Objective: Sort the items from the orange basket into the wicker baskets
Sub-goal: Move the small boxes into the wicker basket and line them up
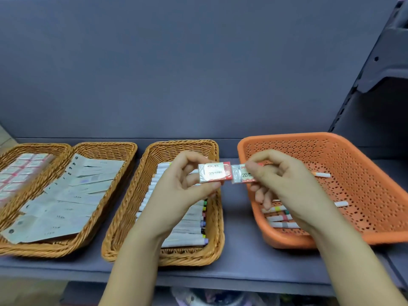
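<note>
Woven wicker basket (123,217); perforated plastic orange basket (353,177); glossy-wrapped erasers (215,173).

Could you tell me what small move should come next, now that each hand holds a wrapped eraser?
Probably carry both erasers to the far-left wicker basket: the left hand and right hand each pinch one, and that basket seems to hold similar packets.

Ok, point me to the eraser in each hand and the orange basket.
Left hand's eraser (213,172), head view, middle of its wrapped face.
Right hand's eraser (241,174), head view, the exposed end printed 2B.
Orange basket (353,164), head view, bare perforated floor.
</note>
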Demonstrator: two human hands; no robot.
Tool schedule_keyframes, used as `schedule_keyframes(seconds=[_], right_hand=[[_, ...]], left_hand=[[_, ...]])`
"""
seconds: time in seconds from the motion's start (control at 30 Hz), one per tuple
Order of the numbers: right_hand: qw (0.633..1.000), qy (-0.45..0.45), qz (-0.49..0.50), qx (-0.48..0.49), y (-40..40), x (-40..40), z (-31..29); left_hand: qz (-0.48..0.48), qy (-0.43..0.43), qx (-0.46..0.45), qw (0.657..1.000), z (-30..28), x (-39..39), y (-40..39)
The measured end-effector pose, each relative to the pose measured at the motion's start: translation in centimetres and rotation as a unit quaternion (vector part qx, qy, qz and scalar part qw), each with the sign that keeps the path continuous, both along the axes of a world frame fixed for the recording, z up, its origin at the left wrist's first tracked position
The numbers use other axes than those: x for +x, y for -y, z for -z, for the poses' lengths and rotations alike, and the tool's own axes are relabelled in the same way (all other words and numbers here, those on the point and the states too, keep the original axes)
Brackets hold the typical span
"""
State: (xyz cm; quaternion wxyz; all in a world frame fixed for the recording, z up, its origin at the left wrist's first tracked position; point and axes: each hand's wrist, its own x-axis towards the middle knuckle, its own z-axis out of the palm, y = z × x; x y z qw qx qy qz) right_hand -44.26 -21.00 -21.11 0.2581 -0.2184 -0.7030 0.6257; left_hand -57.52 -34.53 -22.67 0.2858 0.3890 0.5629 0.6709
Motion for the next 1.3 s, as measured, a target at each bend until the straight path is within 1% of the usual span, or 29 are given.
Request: schedule_keyframes(seconds=[0.13,0.23,0.33,0.43,0.53,0.6,0.67,0.73,0.8,0.87,1.1,1.3], right_hand=[[0.997,0.014,-0.073,-0.025,3.4,-2.1,-0.4],[0.994,0.034,-0.105,-0.024,6.5,-4.2,-0.8],[0.994,0.027,-0.099,-0.034,9.6,-6.7,-0.7],[0.994,0.008,-0.086,-0.064,12.2,-9.3,-0.2],[0.992,0.017,-0.106,-0.061,14.3,-11.4,-0.1],[0.994,0.031,-0.107,-0.021,15.4,-12.7,-0.3],[0.990,0.059,-0.089,0.093,15.9,-14.2,-0.3],[0.971,0.085,-0.075,0.209,15.9,-15.7,-0.3],[0.952,0.098,-0.083,0.279,15.9,-17.2,-0.4],[0.934,0.098,-0.100,0.329,15.9,-18.9,-0.5],[0.905,0.091,-0.138,0.391,17.4,-23.1,0.0],[0.893,0.096,-0.148,0.415,20.0,-26.3,0.4]], left_hand=[[-0.016,-0.002,-0.011,1.000,0.0,-2.7,3.8],[-0.001,-0.018,-0.027,0.999,0.0,-5.3,6.9],[0.007,0.008,-0.018,1.000,0.0,-8.2,10.1],[0.008,-0.007,-0.016,1.000,0.1,-10.8,12.9],[0.003,-0.019,-0.033,0.999,0.2,-12.9,15.2],[-0.005,-0.042,-0.050,0.998,0.2,-14.1,16.4],[-0.029,-0.068,-0.066,0.995,0.2,-15.4,17.4],[-0.060,-0.113,-0.091,0.988,0.0,-16.7,18.3],[-0.086,-0.139,-0.108,0.981,-0.1,-18.0,19.1],[-0.105,-0.137,-0.118,0.978,-0.1,-19.0,19.7],[-0.142,-0.151,-0.153,0.966,0.4,-22.4,22.0],[-0.153,-0.153,-0.171,0.961,0.9,-25.6,25.0]])
